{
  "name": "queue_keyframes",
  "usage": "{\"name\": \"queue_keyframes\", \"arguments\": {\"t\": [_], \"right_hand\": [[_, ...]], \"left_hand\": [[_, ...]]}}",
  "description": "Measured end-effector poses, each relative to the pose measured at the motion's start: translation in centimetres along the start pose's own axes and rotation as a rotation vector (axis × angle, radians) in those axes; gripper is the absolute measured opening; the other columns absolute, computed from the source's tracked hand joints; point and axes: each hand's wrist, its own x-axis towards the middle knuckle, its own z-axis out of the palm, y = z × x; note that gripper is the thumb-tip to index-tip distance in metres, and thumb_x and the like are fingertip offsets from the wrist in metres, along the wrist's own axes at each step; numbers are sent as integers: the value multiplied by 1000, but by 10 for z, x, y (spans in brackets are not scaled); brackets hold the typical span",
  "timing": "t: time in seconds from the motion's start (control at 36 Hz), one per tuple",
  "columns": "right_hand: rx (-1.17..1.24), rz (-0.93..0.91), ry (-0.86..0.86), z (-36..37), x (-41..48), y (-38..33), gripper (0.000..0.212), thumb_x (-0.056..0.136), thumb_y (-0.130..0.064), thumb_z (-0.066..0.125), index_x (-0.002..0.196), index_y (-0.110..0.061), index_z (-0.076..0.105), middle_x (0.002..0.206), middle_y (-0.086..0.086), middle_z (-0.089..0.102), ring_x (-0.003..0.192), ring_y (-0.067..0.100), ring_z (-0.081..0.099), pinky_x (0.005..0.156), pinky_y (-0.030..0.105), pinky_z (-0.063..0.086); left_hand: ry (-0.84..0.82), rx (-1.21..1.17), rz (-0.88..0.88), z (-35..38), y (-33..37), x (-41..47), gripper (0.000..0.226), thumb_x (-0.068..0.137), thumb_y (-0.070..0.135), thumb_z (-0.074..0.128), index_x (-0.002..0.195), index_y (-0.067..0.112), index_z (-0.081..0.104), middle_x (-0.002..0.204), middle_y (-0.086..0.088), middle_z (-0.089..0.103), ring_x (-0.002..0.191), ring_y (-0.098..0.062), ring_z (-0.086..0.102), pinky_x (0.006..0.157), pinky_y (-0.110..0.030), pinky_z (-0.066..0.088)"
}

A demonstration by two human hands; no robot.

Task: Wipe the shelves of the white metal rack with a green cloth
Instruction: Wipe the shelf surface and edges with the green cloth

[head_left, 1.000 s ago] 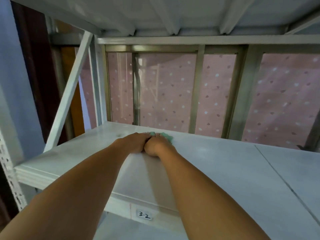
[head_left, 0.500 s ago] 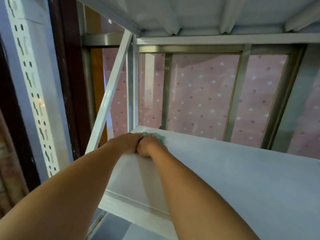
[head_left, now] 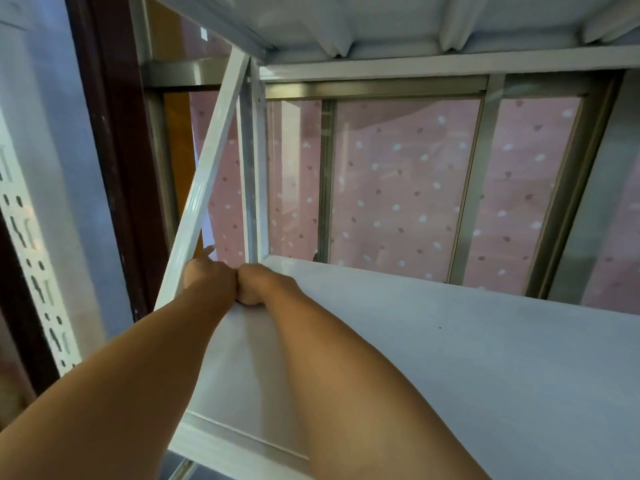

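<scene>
Pressing knuckle to knuckle, the left hand [head_left: 207, 277] and right hand [head_left: 258, 284] have slid to the shelf [head_left: 450, 358] corner. The cloth, earlier peeking beyond them, is presumably hidden underneath, so this corner gets wiped.

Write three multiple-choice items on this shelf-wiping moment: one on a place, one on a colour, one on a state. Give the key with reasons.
1. Where on the shelf are the two hands?
A. far left corner
B. right end
C. front edge middle

2. What colour is the spotted fabric behind the window?
A. pink
B. blue
C. yellow

3. How do the left hand and the right hand stand to each other?
A. far apart
B. pressed together
C. one out of view

Key: 1 A, they sit by the rear upright and the diagonal brace. 2 A, pink with pale and dark dots. 3 B, the knuckles meet with no gap; the green cloth is hidden.
</scene>
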Motion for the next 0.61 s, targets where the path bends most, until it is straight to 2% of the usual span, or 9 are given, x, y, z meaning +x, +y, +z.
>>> {"name": "queue_keyframes", "arguments": {"t": [0.08, 0.14, 0.25, 0.33, 0.42, 0.53, 0.61], "right_hand": [[30, -59, 6, -9, -1, 4, 30, 98, -19, 53, 124, -7, 62, 108, 14, 63, 88, 29, 56, 85, 37, 48], [52, -70, 40, -13, -1, 5, 26, 98, -13, 53, 120, -3, 62, 100, 15, 61, 87, 30, 56, 79, 36, 45], [116, -69, 173, -12, -5, 8, 25, 96, -9, 51, 116, -2, 63, 110, 21, 64, 97, 37, 61, 80, 37, 46], [129, -99, 278, -14, -5, 13, 24, 89, -5, 51, 102, -4, 72, 99, 21, 68, 90, 39, 63, 73, 34, 45], [132, -128, 336, -23, -7, 19, 27, 88, -4, 52, 102, -9, 75, 101, 19, 71, 91, 39, 64, 80, 37, 51], [140, -151, 370, -34, -12, 30, 33, 96, -4, 51, 122, -11, 71, 119, 16, 70, 105, 37, 64, 99, 41, 50], [134, -145, 403, -36, -11, 36, 32, 99, -8, 52, 126, -11, 68, 124, 14, 69, 109, 35, 64, 103, 40, 47]], "left_hand": [[50, -6, -17, 2, 0, 3, 45, 98, 22, 55, 143, 19, 49, 148, -3, 50, 149, -25, 29, 123, -44, 9], [84, -19, -24, 2, 0, 7, 43, 98, 22, 52, 141, 18, 52, 143, -2, 55, 146, -25, 33, 125, -44, 9], [171, -237, -81, -7, 2, 5, 32, 97, 19, 52, 128, 15, 60, 129, -6, 64, 129, -27, 54, 117, -41, 32], [220, -483, -67, -10, 0, 5, 28, 98, 14, 48, 123, 12, 62, 124, -10, 65, 117, -30, 62, 98, -41, 49], [226, -704, -36, -14, -2, 11, 28, 101, 16, 44, 124, 6, 57, 119, -14, 64, 108, -31, 64, 85, -35, 52], [178, -988, -39, -24, -4, 21, 35, 102, 28, 45, 124, 5, 60, 110, -12, 65, 98, -28, 62, 85, -33, 53], [115, -1035, -3, -35, -4, 25, 32, 100, 24, 53, 124, 5, 61, 104, -11, 63, 91, -25, 61, 78, -30, 50]]}}
